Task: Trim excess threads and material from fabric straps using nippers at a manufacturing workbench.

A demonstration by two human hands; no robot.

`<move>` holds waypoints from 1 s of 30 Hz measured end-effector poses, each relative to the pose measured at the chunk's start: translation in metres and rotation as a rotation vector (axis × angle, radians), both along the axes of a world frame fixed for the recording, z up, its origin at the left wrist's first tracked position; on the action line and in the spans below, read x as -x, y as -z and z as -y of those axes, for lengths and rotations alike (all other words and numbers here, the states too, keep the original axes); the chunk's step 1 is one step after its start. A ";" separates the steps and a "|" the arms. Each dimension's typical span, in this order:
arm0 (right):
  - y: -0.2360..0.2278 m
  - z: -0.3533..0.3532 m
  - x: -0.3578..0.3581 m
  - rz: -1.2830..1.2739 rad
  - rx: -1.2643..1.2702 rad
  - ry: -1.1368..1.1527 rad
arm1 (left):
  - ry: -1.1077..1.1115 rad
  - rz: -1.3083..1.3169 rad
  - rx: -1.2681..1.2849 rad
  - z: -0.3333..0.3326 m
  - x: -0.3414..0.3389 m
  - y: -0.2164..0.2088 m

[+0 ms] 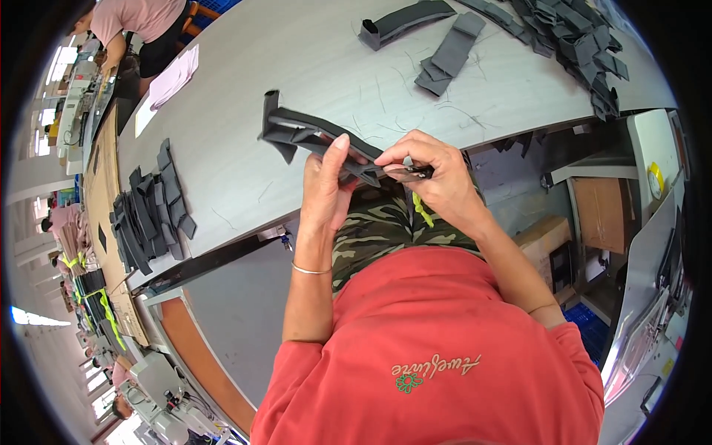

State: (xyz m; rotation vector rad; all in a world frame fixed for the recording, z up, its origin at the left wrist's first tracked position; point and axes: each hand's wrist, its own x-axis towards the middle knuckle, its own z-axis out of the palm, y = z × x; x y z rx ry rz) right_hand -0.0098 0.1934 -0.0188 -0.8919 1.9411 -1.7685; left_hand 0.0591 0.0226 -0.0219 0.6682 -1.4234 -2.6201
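A folded dark grey fabric strip (315, 124) is held up in front of me, over the table's near edge. My left hand (326, 185) is closed on its middle, thumb on top, and the far end opens into loose flaps. My right hand (441, 176) is closed round small thread snips (411, 172), with dark handles and a metal part showing. Its fingertips meet the near end of the strip. Whether the snips' blades touch the fabric is hidden by the fingers.
Similar grey strips lie in a pile (152, 208) at the left, in a heap (575, 44) at the far right, and as loose pieces (451, 53) at the back. Cut threads are scattered over the pale table (245, 170). Pinkish sheets (174, 76) lie near another person (141, 22).
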 end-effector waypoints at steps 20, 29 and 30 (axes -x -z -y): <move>0.010 0.003 0.017 0.494 0.172 0.289 | -0.160 0.055 0.616 -0.001 0.010 0.007; 0.024 0.014 0.007 0.355 0.066 0.205 | 0.017 -0.044 0.173 -0.008 0.045 -0.003; 0.022 0.013 0.006 0.356 0.063 0.205 | 0.029 -0.004 0.257 -0.007 0.050 0.001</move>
